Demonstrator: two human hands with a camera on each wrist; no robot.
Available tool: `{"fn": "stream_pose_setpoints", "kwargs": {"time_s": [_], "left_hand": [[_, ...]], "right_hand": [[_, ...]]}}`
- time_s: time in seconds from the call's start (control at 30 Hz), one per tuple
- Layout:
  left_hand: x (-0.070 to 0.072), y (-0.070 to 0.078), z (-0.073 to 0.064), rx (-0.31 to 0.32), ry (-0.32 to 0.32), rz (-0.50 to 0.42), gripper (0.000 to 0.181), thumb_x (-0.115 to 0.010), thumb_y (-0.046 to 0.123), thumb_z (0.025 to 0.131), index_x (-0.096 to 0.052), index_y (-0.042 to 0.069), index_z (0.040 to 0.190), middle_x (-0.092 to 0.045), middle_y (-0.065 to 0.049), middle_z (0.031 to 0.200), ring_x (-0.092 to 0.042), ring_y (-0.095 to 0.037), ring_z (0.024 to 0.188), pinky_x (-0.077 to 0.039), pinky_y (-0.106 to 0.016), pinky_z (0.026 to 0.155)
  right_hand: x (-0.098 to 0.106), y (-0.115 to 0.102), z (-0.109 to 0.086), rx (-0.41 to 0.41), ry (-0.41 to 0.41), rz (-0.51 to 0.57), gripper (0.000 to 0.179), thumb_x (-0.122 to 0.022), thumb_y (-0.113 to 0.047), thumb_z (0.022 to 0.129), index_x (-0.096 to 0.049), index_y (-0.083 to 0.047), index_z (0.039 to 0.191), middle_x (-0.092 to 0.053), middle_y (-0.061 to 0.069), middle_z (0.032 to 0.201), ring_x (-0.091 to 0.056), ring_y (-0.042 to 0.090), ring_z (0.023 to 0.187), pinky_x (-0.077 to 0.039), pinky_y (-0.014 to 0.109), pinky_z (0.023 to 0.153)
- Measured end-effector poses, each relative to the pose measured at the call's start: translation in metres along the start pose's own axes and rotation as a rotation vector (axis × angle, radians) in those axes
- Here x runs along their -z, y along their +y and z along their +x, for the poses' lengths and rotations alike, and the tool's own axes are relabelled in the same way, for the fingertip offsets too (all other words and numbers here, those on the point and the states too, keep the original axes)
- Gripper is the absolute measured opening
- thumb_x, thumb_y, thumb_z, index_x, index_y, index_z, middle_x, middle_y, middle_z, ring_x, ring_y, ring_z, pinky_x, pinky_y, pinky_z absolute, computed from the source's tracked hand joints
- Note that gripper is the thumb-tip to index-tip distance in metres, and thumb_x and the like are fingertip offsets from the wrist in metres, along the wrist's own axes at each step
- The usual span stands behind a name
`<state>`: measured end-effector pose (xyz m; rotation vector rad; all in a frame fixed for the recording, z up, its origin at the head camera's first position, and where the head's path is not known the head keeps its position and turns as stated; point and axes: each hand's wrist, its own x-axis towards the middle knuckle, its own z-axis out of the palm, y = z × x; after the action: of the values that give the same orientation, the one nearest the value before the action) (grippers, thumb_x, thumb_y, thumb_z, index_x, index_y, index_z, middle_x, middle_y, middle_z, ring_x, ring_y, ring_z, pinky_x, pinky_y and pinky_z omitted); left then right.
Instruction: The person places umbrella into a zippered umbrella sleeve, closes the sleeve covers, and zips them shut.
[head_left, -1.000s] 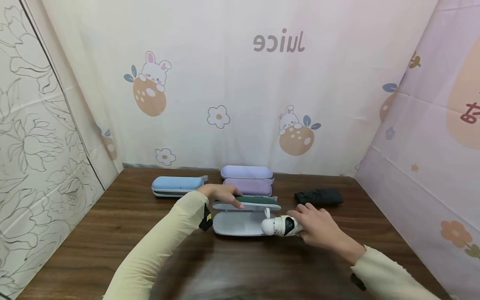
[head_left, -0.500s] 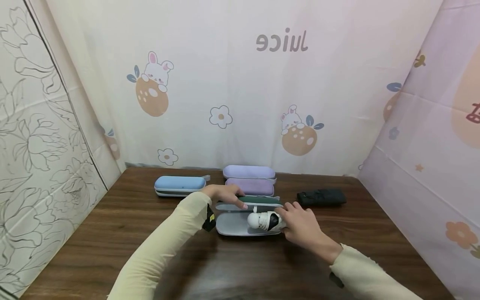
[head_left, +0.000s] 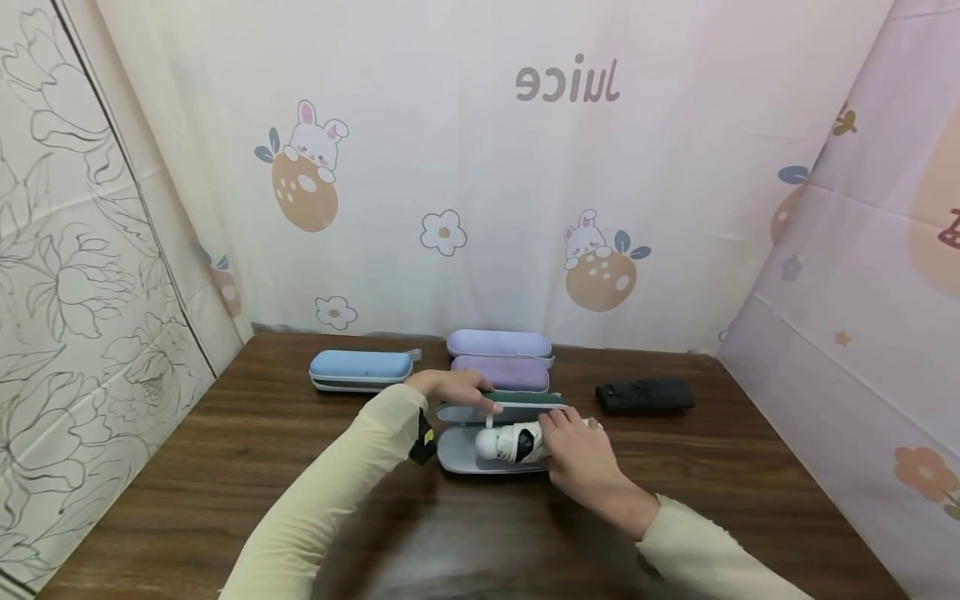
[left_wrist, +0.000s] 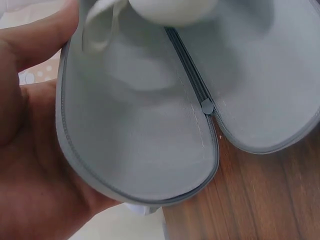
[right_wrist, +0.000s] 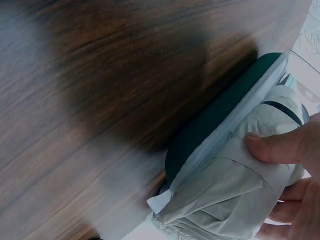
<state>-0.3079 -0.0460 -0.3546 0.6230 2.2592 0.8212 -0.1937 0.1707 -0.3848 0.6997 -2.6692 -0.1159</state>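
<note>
A green zip case (head_left: 456, 457) with a grey lining lies unfolded on the table, its lid (left_wrist: 140, 145) standing up at the back. My left hand (head_left: 456, 388) holds that lid by its left end, thumb at the edge and fingers behind it. A folded white umbrella (head_left: 512, 443) lies lengthwise over the case's bottom half, its round handle to the left with a strap loop (left_wrist: 102, 30). My right hand (head_left: 581, 454) grips the umbrella's right part; in the right wrist view the thumb presses on its pale folded cloth (right_wrist: 235, 175).
Behind the green case sits an unfolded purple case (head_left: 498, 373). A blue case (head_left: 360, 368) is at the back left. A black folded bundle (head_left: 645, 395) lies on the right. The wooden table (head_left: 480, 533) ends at a printed curtain (head_left: 502, 167).
My right hand has carried the umbrella leftward from beyond the case's right end to over its bottom half. The left hand stays at the lid.
</note>
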Motion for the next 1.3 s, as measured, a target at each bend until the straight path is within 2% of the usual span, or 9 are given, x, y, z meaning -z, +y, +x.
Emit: {"fn": "stream_pose_setpoints", "kwargs": {"time_s": [0.1, 0.2, 0.47, 0.73, 0.9, 0.97, 1.17, 1.23, 1.3], "left_hand": [[-0.001, 0.001, 0.000, 0.008, -0.002, -0.006, 0.063, -0.061, 0.039, 0.092, -0.043, 0.006, 0.142, -0.041, -0.010, 0.144, -0.035, -0.027, 0.134, -0.032, -0.046, 0.105], [-0.002, 0.003, 0.000, -0.008, -0.005, 0.013, 0.063, -0.059, 0.040, 0.092, -0.042, 0.006, 0.143, -0.042, -0.010, 0.144, -0.036, -0.026, 0.133, -0.033, -0.044, 0.104], [-0.002, 0.009, 0.002, -0.070, -0.006, 0.105, 0.059, -0.056, 0.040, 0.094, -0.046, 0.004, 0.140, -0.045, -0.010, 0.142, -0.040, -0.025, 0.130, -0.036, -0.038, 0.102], [-0.003, 0.008, 0.002, -0.075, -0.025, 0.078, 0.063, -0.057, 0.039, 0.094, -0.041, 0.001, 0.142, -0.043, -0.012, 0.143, -0.039, -0.026, 0.132, -0.035, -0.040, 0.103], [-0.003, 0.006, 0.002, -0.084, -0.023, 0.080, 0.063, -0.058, 0.036, 0.094, -0.041, 0.000, 0.142, -0.044, -0.012, 0.143, -0.040, -0.027, 0.131, -0.035, -0.040, 0.103], [-0.003, 0.006, 0.003, -0.087, -0.019, 0.085, 0.063, -0.058, 0.036, 0.094, -0.041, 0.000, 0.142, -0.043, -0.012, 0.143, -0.040, -0.027, 0.131, -0.035, -0.039, 0.103], [-0.005, 0.006, 0.002, -0.130, -0.028, 0.147, 0.064, -0.057, 0.037, 0.095, -0.039, -0.001, 0.143, -0.042, -0.013, 0.144, -0.039, -0.026, 0.132, -0.035, -0.037, 0.104], [-0.005, 0.007, 0.001, -0.146, -0.030, 0.166, 0.063, -0.057, 0.036, 0.095, -0.039, -0.002, 0.143, -0.043, -0.013, 0.144, -0.039, -0.026, 0.132, -0.035, -0.036, 0.104], [-0.005, 0.007, -0.001, -0.154, -0.032, 0.172, 0.064, -0.057, 0.036, 0.095, -0.039, -0.002, 0.143, -0.044, -0.012, 0.143, -0.039, -0.024, 0.131, -0.035, -0.035, 0.103]], "right_hand": [[-0.004, -0.006, 0.003, 0.000, -0.006, -0.014, 0.047, -0.078, -0.014, 0.070, -0.063, 0.000, 0.111, -0.061, 0.013, 0.103, -0.055, 0.032, 0.101, -0.047, 0.058, 0.077], [-0.007, -0.012, 0.006, 0.005, -0.022, -0.024, 0.045, -0.079, -0.018, 0.072, -0.063, -0.001, 0.111, -0.061, 0.012, 0.101, -0.055, 0.032, 0.099, -0.048, 0.058, 0.076], [-0.011, -0.023, 0.013, 0.037, -0.028, -0.014, 0.043, -0.079, -0.020, 0.072, -0.063, -0.002, 0.107, -0.061, 0.009, 0.094, -0.055, 0.027, 0.090, -0.049, 0.046, 0.063], [-0.022, -0.022, 0.015, 0.051, -0.044, 0.024, 0.031, -0.079, -0.018, 0.068, -0.062, -0.007, 0.092, -0.059, 0.005, 0.085, -0.057, 0.024, 0.083, -0.049, 0.039, 0.056], [-0.023, -0.012, 0.013, 0.088, -0.053, 0.094, 0.044, -0.081, -0.029, 0.073, -0.062, -0.007, 0.107, -0.061, 0.005, 0.096, -0.059, 0.023, 0.090, -0.051, 0.039, 0.065], [-0.020, -0.005, 0.011, 0.109, -0.017, 0.133, 0.045, -0.079, -0.031, 0.076, -0.063, -0.007, 0.110, -0.062, 0.004, 0.100, -0.060, 0.022, 0.090, -0.052, 0.038, 0.067], [-0.005, 0.029, 0.005, 0.171, 0.324, 0.240, 0.016, -0.073, -0.018, 0.078, -0.067, -0.011, 0.091, -0.062, -0.002, 0.084, -0.056, 0.014, 0.072, -0.047, 0.032, 0.054], [0.000, 0.043, 0.006, 0.166, 0.308, 0.298, 0.017, -0.072, -0.017, 0.081, -0.067, -0.010, 0.096, -0.062, -0.001, 0.090, -0.055, 0.014, 0.079, -0.049, 0.033, 0.060], [0.004, 0.055, 0.007, 0.141, 0.187, 0.387, 0.026, -0.070, -0.021, 0.087, -0.065, -0.007, 0.108, -0.061, 0.002, 0.105, -0.056, 0.016, 0.093, -0.050, 0.037, 0.072]]}}
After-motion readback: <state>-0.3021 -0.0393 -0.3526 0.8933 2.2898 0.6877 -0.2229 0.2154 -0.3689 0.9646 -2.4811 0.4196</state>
